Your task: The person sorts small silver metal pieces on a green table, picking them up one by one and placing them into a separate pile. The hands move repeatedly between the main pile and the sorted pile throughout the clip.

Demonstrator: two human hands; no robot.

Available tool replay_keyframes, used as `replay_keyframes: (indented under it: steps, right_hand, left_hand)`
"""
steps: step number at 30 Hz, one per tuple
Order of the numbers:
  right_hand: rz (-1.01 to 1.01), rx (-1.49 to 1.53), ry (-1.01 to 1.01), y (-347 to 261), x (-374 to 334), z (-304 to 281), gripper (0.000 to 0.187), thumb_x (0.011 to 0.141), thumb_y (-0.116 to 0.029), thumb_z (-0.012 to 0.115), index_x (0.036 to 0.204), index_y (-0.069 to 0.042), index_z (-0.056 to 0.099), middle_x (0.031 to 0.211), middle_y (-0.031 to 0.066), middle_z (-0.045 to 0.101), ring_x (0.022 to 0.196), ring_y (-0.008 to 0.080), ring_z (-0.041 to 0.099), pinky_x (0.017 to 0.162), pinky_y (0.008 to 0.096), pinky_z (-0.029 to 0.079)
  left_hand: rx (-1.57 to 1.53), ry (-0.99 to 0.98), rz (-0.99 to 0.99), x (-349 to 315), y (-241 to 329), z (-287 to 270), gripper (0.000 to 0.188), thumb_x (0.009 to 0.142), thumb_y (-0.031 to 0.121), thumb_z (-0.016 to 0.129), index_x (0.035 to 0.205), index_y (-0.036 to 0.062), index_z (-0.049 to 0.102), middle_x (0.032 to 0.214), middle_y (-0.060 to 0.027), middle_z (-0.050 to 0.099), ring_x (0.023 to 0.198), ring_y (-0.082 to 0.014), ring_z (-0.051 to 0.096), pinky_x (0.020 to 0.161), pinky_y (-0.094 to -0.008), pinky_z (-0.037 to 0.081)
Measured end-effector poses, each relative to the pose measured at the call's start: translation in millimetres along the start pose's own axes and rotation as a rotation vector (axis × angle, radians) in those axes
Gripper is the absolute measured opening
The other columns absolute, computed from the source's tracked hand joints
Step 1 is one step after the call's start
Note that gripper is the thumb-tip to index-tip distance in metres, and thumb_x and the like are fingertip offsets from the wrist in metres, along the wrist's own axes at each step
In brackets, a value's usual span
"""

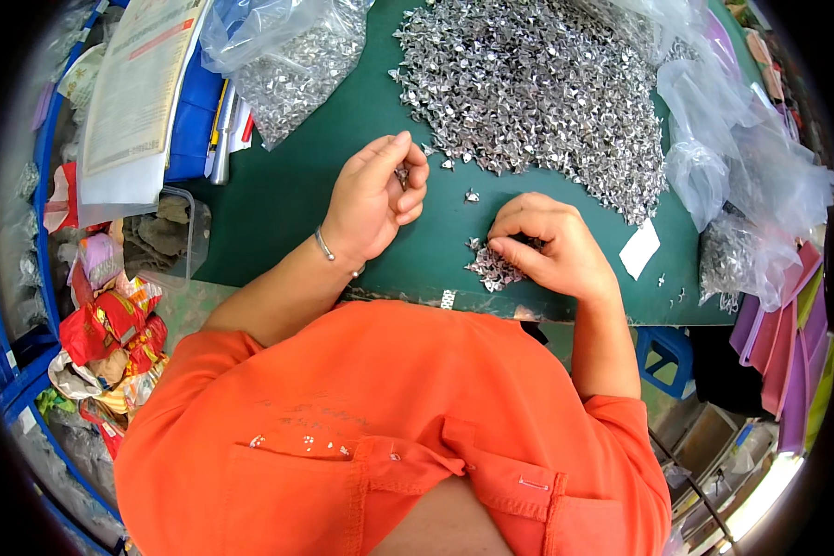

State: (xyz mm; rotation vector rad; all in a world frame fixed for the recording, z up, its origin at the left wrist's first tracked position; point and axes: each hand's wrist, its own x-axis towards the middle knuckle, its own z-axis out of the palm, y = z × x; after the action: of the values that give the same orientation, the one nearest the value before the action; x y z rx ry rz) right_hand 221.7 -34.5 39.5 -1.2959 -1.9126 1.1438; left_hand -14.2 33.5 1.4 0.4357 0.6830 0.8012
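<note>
My left hand (372, 196) is raised over the green table (278, 199), its fingers curled around a few small silver metal pieces (401, 173) that show between thumb and fingers. To its right, my right hand (558, 246) reaches down to a small pile of the same metal pieces (494, 267) near the table's front edge. Its thumb and fingers are bent together at the pile; what they pinch is hidden. One loose metal piece (473, 195) lies between the hands. Beyond them spreads a large heap of these shiny pieces (537, 88).
Clear plastic bags of metal pieces lie at the far left (310, 69) and at the right (727, 259). A white paper slip (639, 248) sits beside the heap. Papers (139, 102), a blue bin (193, 120) and a clear tub (197, 232) stand left. A blue stool (665, 360) is below the right edge.
</note>
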Motion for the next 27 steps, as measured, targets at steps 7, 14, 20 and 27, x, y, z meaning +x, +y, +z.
replay_keyframes:
  steps: [7,14,20,27]
  right_hand:
    - [-0.105,-0.363,0.370,6,26,40,0.012,0.077,-0.001,0.072,0.086,-0.004,0.065,0.085,0.0102,0.062,0.081,0.0323,0.061,0.073,0.0416,0.052]
    - [-0.121,-0.305,0.323,8,13,31,0.015,0.076,0.007,0.067,0.086,-0.003,0.064,0.086,0.0101,0.064,0.083,0.0318,0.063,0.072,0.0407,0.052]
    - [-0.064,-0.376,0.425,6,19,32,0.015,0.077,0.003,0.071,0.088,-0.006,0.064,0.087,0.0093,0.065,0.085,0.0305,0.063,0.072,0.0394,0.052]
    - [-0.209,-0.354,0.273,11,7,25,0.016,0.074,0.004,0.073,0.085,-0.005,0.065,0.086,0.0072,0.066,0.081,0.0292,0.063,0.071,0.0384,0.053]
  left_hand:
    - [0.008,0.009,-0.002,0,1,1,0.030,0.107,0.030,0.043,0.093,0.0067,0.055,0.078,-0.0050,0.052,0.053,-0.0094,0.042,0.046,-0.0228,0.035]
    - [0.007,0.019,-0.023,-1,2,2,0.031,0.108,0.030,0.042,0.092,0.0068,0.054,0.077,-0.0049,0.052,0.052,-0.0095,0.041,0.046,-0.0233,0.035]
    - [0.002,0.022,-0.020,0,0,1,0.030,0.108,0.030,0.043,0.092,0.0068,0.054,0.077,-0.0047,0.052,0.053,-0.0093,0.042,0.046,-0.0230,0.035]
    - [0.004,0.007,-0.015,-2,2,0,0.030,0.107,0.030,0.043,0.093,0.0070,0.055,0.078,-0.0047,0.052,0.053,-0.0092,0.041,0.047,-0.0228,0.035]
